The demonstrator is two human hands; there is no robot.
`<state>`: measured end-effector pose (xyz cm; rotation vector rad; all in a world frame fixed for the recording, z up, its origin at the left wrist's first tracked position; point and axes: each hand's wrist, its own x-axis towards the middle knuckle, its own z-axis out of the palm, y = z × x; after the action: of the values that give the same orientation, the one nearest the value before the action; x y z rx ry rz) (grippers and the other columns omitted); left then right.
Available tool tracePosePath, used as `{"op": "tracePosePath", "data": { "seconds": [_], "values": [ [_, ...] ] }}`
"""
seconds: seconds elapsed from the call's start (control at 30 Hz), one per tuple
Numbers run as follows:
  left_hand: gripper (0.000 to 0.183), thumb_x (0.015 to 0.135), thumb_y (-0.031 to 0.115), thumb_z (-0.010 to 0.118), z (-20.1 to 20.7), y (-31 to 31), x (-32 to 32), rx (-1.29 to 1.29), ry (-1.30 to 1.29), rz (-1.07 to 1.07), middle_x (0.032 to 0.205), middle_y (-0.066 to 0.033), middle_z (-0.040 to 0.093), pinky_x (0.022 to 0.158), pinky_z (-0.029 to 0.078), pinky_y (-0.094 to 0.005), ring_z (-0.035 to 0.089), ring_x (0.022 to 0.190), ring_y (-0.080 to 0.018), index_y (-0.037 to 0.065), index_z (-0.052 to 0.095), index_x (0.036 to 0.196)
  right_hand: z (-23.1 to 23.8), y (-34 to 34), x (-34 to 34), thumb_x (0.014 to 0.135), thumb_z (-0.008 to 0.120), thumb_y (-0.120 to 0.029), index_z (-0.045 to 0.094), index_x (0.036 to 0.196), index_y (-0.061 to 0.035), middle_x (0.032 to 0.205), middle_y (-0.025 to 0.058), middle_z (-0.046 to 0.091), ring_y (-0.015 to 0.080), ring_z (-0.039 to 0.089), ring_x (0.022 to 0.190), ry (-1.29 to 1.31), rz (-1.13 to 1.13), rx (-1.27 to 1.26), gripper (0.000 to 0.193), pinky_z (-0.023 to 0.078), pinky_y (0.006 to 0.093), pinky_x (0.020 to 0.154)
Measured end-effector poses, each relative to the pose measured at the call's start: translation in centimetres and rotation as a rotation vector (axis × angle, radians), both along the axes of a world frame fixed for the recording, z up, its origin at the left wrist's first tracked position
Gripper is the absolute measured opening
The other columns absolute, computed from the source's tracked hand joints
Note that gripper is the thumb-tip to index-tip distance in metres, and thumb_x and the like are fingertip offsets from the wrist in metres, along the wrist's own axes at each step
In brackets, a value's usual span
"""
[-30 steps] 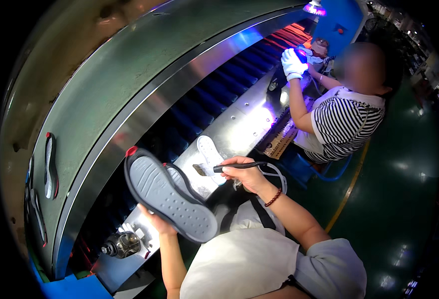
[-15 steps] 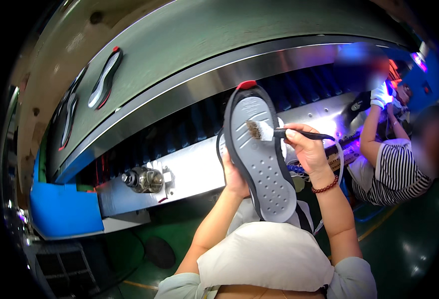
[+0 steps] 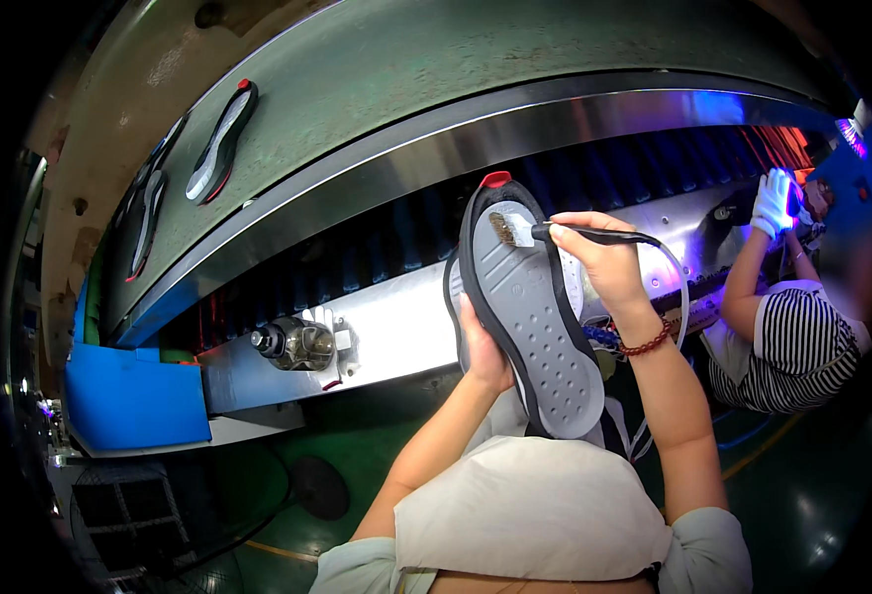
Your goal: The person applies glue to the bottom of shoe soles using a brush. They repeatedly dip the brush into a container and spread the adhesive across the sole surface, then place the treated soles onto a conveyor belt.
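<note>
My left hand (image 3: 481,346) grips a shoe (image 3: 535,317) from behind, sole up, its grey dotted outsole facing me and a red tab at the toe. My right hand (image 3: 604,262) holds a small brush (image 3: 555,231) with a black handle. The brush's bristles rest on the toe end of the sole. A white apron (image 3: 535,510) covers my lap below the shoe.
A curved steel conveyor (image 3: 377,327) runs in front of me, with a small motor (image 3: 297,345) and a blue box (image 3: 134,396) at left. Shoe soles (image 3: 220,141) lie on the upper belt. At right a person in a striped shirt (image 3: 787,346) works with a white glove.
My view swung left from the co-worker toward the conveyor. The shoe rose and turned upright in my left hand, and the brush came onto the toe of its sole.
</note>
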<state>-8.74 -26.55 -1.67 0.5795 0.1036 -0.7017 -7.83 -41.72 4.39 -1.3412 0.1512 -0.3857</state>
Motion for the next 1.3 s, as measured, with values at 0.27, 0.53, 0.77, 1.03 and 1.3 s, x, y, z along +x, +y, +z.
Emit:
{"op": "tracePosePath", "data": {
  "seconds": [0.27,0.53,0.77,1.03,1.3],
  "values": [
    [0.069,0.075,0.064,0.025,-0.9,-0.9,1.4,0.071,0.080,0.100,0.107,-0.0083,0.047,0.087,0.035,-0.0348,0.045,0.099,-0.0225,0.008,0.041,0.112,-1.7,3.7,-1.7,0.066,0.057,-0.009,0.058,0.078,0.0026,0.075,0.0163,0.059,0.0282,0.058,0.067,-0.220,-0.024,-0.630,0.017,0.046,0.0307,0.061],
    [0.075,0.076,0.064,0.014,1.4,2.5,2.5,0.115,0.023,0.007,0.113,-0.0088,0.045,0.084,0.039,-0.0346,0.047,0.098,-0.0219,0.008,0.034,0.121,-0.6,0.2,-7.4,0.065,0.062,-0.006,0.062,0.078,0.0007,0.072,0.0089,0.062,0.0110,0.058,0.066,0.082,0.493,-0.445,0.015,0.046,0.0209,0.061],
    [0.082,0.072,0.068,0.012,2.9,-0.7,1.3,-0.073,0.004,-0.183,0.115,-0.0135,0.042,0.087,0.036,-0.0383,0.044,0.103,-0.0266,0.007,0.031,0.122,2.7,-0.1,-2.2,0.069,0.059,-0.002,0.060,0.082,0.0024,0.073,0.0076,0.061,0.0086,0.056,0.066,-0.076,0.133,-0.290,0.013,0.044,0.0189,0.058],
    [0.077,0.074,0.066,0.014,2.8,0.2,2.6,-0.398,-0.035,-0.255,0.118,-0.0112,0.041,0.087,0.036,-0.0361,0.043,0.104,-0.0237,0.008,0.031,0.123,3.6,-0.6,-2.8,0.069,0.060,-0.001,0.060,0.083,0.0036,0.073,0.0068,0.060,0.0062,0.054,0.061,-0.076,0.144,-0.319,0.015,0.044,0.0169,0.053],
    [0.074,0.077,0.063,0.016,5.4,-0.6,2.6,0.066,-0.246,0.057,0.121,-0.0090,0.038,0.091,0.032,-0.0349,0.041,0.105,-0.0233,0.007,0.029,0.124,3.5,-1.3,-4.3,0.067,0.061,-0.001,0.060,0.082,0.0019,0.078,0.0097,0.061,0.0106,0.056,0.068,-0.156,0.414,-0.222,0.015,0.044,0.0199,0.060]
  ]
}}
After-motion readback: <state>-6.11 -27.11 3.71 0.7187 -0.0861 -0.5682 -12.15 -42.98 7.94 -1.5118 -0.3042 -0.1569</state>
